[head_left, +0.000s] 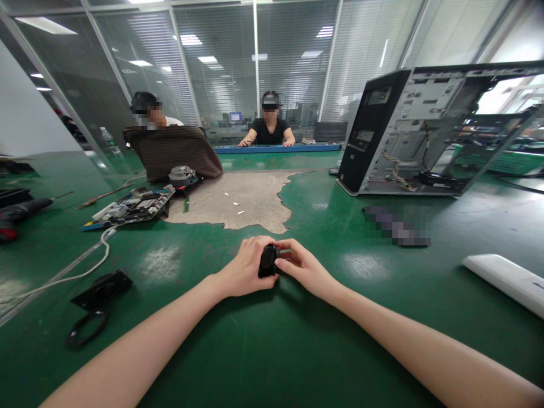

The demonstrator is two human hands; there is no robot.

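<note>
Both hands meet over the green tabletop (263, 345) around a small black block-shaped part (267, 262); its exact kind I cannot make out. My left hand (240, 266) wraps it from the left, fingers curled over the far side. From the right, my right hand (304, 266) pinches its edge between thumb and fingertips. To the left of my left forearm lie a flat black square part with a round centre (104, 289) and a black ring (88, 328).
An opened computer case (374, 136) stands at right, with a white casing (505, 280) nearer. A circuit board (131, 208), white cable (100, 260) and power drill (25, 212) lie at left. Behind are a brown ribbed cover (174, 150) and two people across the table.
</note>
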